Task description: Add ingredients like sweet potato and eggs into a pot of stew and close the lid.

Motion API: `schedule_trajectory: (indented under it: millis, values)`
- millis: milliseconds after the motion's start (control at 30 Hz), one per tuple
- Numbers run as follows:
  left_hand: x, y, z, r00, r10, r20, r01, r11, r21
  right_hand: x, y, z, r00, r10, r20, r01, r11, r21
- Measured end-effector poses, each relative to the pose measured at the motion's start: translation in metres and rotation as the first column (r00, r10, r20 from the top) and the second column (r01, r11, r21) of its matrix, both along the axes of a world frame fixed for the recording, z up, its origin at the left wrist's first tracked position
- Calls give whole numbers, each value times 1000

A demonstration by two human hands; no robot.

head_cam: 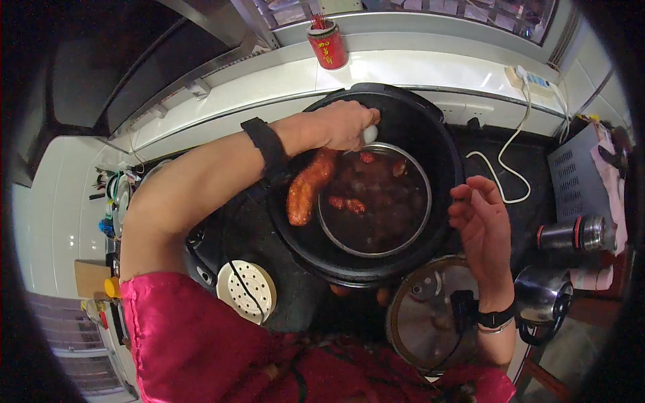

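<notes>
My left hand (347, 123) reaches over the far side of a large black pot (448, 151), its fingers closed on a small white egg-shaped object (370, 134). Partly hidden beneath that hand, a long orange-red piece of food (305, 199), perhaps a sweet potato, lies inside the black pot's left side. Within the pot sits a round metal-rimmed vessel (429, 194) of dark liquid. Several wrinkled red pieces like dried jujubes (355, 206) show at its surface. My right hand (481, 216) is raised by the pot's right rim, empty, its fingers loosely bent and apart.
A round glass lid (410, 322) lies under my right forearm. Left of it is a cream perforated steamer tray (252, 287) with a black cord across it. A steel kettle (541, 297), a thermos flask (574, 234) and a white cable (514, 133) lie rightward. A red can of sticks (328, 48) stands on the sill.
</notes>
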State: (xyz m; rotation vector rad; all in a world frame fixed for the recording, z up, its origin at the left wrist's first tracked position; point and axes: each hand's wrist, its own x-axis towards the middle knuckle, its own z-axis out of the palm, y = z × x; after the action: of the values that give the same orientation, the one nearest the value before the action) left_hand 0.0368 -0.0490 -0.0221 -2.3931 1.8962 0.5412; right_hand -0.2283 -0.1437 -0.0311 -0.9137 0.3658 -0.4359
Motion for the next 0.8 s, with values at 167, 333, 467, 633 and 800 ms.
schedule_trajectory:
  millis: [167, 333, 467, 633, 800]
  values:
    - [1, 4, 2, 992, -109, 71, 115, 990, -87, 0, 0, 0, 1000, 3, -1, -3, 1000, 0]
    - [4, 6, -2, 984, -151, 95, 162, 979, -123, 0, -1, 0, 1000, 5, -5, -5, 1000, 2]
    - [6, 7, -2, 987, -127, 96, 140, 980, -138, 0, 0, 0, 1000, 10, 1, -10, 1000, -8]
    - [-1, 9, 9, 959, -174, 224, 192, 980, -59, 0, 1, 0, 1000, 8, 0, -8, 1000, -3]
    - [-4, 10, 9, 949, -195, 247, 214, 975, -53, -1, 1, 0, 1000, 12, 15, -12, 1000, -5]
